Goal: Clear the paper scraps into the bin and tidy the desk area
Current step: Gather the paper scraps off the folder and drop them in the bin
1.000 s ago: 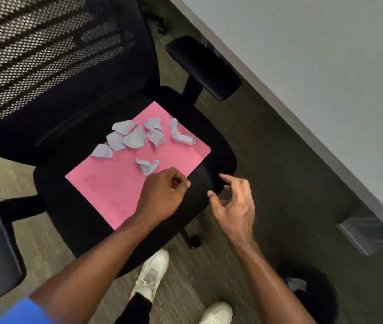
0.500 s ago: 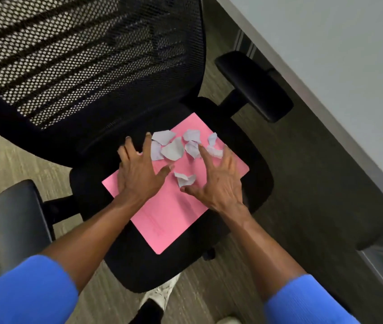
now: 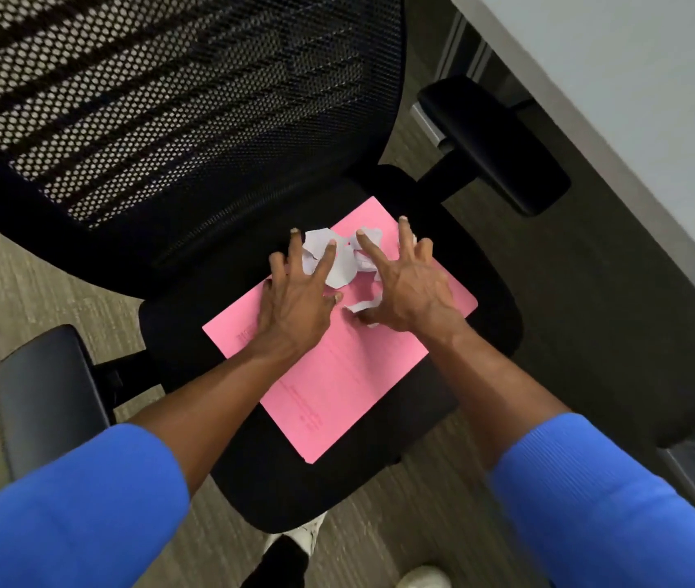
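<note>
Several white paper scraps [image 3: 339,265] lie bunched together on a pink sheet [image 3: 337,384] that rests on the black seat of an office chair [image 3: 477,328]. My left hand [image 3: 295,299] lies flat on the sheet at the scraps' left side, fingers spread, fingertips over the pile. My right hand [image 3: 409,286] presses down at the scraps' right side, fingers spread and curved around them, with one scrap under the thumb. The two hands bracket the pile. Some scraps are hidden under my fingers. No bin is in view.
The chair's mesh backrest [image 3: 167,99] stands behind the seat, with armrests at the left [image 3: 49,396] and right [image 3: 494,142]. A grey desk top [image 3: 634,99] runs along the upper right. Carpet floor and my white shoes [image 3: 422,577] lie below.
Both hands went from the seat's front edge onto the sheet, then drew together, pushing the scattered scraps into one tight pile. The camera has moved closer.
</note>
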The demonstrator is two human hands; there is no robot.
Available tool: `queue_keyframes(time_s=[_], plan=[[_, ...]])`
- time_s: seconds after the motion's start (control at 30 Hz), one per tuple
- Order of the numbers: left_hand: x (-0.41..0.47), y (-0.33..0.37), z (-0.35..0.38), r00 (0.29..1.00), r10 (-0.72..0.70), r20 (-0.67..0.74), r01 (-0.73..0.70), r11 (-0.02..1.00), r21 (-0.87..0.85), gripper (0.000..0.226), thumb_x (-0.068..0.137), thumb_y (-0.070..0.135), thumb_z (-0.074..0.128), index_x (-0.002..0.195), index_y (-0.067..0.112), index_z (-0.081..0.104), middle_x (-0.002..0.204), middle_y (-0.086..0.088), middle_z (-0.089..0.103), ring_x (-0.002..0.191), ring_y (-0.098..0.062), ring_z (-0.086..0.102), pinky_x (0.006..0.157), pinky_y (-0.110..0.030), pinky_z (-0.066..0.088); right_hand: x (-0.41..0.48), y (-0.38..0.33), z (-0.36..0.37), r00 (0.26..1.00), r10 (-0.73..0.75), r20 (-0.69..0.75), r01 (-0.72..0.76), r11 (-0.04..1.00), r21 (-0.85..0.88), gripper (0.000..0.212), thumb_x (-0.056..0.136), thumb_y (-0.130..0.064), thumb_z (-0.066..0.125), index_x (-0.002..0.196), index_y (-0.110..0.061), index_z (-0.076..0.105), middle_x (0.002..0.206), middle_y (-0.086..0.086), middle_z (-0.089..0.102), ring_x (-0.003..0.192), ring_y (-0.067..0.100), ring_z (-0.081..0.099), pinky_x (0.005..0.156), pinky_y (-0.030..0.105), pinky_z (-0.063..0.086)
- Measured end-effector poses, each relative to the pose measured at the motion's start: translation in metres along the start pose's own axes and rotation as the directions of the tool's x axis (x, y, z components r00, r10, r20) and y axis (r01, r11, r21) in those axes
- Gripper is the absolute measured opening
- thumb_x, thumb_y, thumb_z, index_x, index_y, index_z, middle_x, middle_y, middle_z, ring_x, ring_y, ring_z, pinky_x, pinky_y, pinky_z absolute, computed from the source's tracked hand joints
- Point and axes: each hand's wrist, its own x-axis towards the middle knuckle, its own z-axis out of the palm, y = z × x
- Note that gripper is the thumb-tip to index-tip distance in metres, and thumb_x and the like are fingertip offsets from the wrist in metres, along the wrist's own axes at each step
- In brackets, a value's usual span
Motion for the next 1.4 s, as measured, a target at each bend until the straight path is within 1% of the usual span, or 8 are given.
queue_keyframes(time_s=[0.13, 0.33, 0.63, 0.83, 0.93, 1.07, 1.2, 1.4], plan=[[-0.004, -0.002, 0.003, 1.0, 0.028, 0.001, -0.028, 0.999, 0.033, 0.065, 0.103, 0.023, 0.065, 0.163, 0.028, 0.038, 0.176, -0.013, 0.016, 0.144, -0.036, 0.034, 0.102, -0.04, 0.057, 0.006, -0.005, -0.003, 0.999, -0.041, 0.028, 0.044, 0.994, -0.096, 0.113, 0.069, -0.078, 0.078, 0.161, -0.048, 0.019, 0.165, 0.012, 0.019, 0.148, 0.041, 0.023, 0.085, 0.05, 0.061], [-0.012, -0.011, 0.01, 0.994, 0.093, -0.051, -0.092, 0.996, 0.014, 0.053, 0.096, 0.002, 0.069, 0.147, 0.014, 0.058, 0.161, -0.009, 0.044, 0.131, -0.032, 0.044, 0.092, -0.034, 0.059, -0.003, -0.012, 0.006, 0.998, -0.044, -0.04, 0.043, 0.999, -0.032, 0.067, 0.09, -0.047, 0.077, 0.148, -0.035, 0.046, 0.151, 0.012, 0.037, 0.141, 0.038, 0.035, 0.082, 0.049, 0.059], [-0.021, -0.021, 0.024, 0.982, 0.119, -0.146, -0.142, 0.978, -0.152, 0.025, 0.102, 0.004, 0.064, 0.126, 0.01, 0.071, 0.141, -0.008, 0.058, 0.12, -0.025, 0.056, 0.088, -0.033, 0.058, -0.033, -0.009, 0.025, 0.983, -0.034, -0.182, 0.05, 0.995, 0.083, 0.023, 0.101, -0.022, 0.065, 0.122, -0.012, 0.065, 0.115, 0.008, 0.056, 0.098, 0.025, 0.048, 0.065, 0.036, 0.042], [-0.025, -0.02, 0.023, 0.98, 0.104, -0.167, -0.135, 0.973, -0.185, 0.021, 0.1, -0.002, 0.065, 0.118, 0.005, 0.073, 0.135, -0.013, 0.063, 0.115, -0.03, 0.06, 0.083, -0.038, 0.059, -0.043, -0.003, 0.015, 0.911, 0.031, -0.412, 0.056, 0.979, 0.199, 0.013, 0.097, -0.01, 0.071, 0.108, -0.004, 0.072, 0.112, 0.015, 0.063, 0.096, 0.032, 0.059, 0.064, 0.042, 0.053], [-0.028, -0.02, 0.024, 0.983, 0.093, -0.159, -0.125, 0.971, -0.205, 0.022, 0.101, -0.001, 0.062, 0.12, 0.006, 0.072, 0.139, -0.012, 0.062, 0.116, -0.029, 0.058, 0.084, -0.036, 0.056, -0.026, 0.004, 0.005, 0.88, 0.069, -0.469, 0.037, 0.976, 0.215, 0.017, 0.096, -0.013, 0.072, 0.111, -0.005, 0.073, 0.117, 0.013, 0.064, 0.096, 0.029, 0.06, 0.069, 0.037, 0.051], [-0.03, -0.019, 0.023, 0.984, 0.095, -0.152, -0.125, 0.972, -0.201, 0.025, 0.1, -0.002, 0.066, 0.123, 0.006, 0.071, 0.14, -0.012, 0.062, 0.117, -0.029, 0.059, 0.086, -0.034, 0.057, 0.001, 0.015, 0.002, 0.897, 0.099, -0.432, 0.001, 0.974, 0.225, 0.022, 0.096, -0.016, 0.074, 0.115, -0.006, 0.074, 0.12, 0.012, 0.066, 0.1, 0.03, 0.063, 0.073, 0.033, 0.044], [-0.03, -0.021, 0.022, 0.982, 0.106, -0.154, -0.137, 0.968, -0.209, 0.023, 0.1, 0.0, 0.065, 0.122, 0.007, 0.071, 0.14, -0.011, 0.062, 0.117, -0.027, 0.059, 0.086, -0.032, 0.055, 0.014, 0.019, 0.013, 0.931, 0.082, -0.356, -0.013, 0.981, 0.194, 0.024, 0.095, -0.013, 0.075, 0.118, -0.008, 0.074, 0.123, 0.011, 0.065, 0.104, 0.032, 0.065, 0.077, 0.038, 0.054], [-0.031, -0.021, 0.021, 0.98, 0.101, -0.17, -0.14, 0.963, -0.232, 0.021, 0.1, -0.002, 0.065, 0.118, 0.005, 0.072, 0.136, -0.013, 0.063, 0.115, -0.03, 0.061, 0.084, -0.035, 0.057, 0.021, 0.018, 0.018, 0.942, 0.091, -0.324, -0.035, 0.984, 0.173, 0.024, 0.094, -0.01, 0.074, 0.119, -0.01, 0.073, 0.119, 0.008, 0.064, 0.104, 0.032, 0.064, 0.071, 0.035, 0.042]])
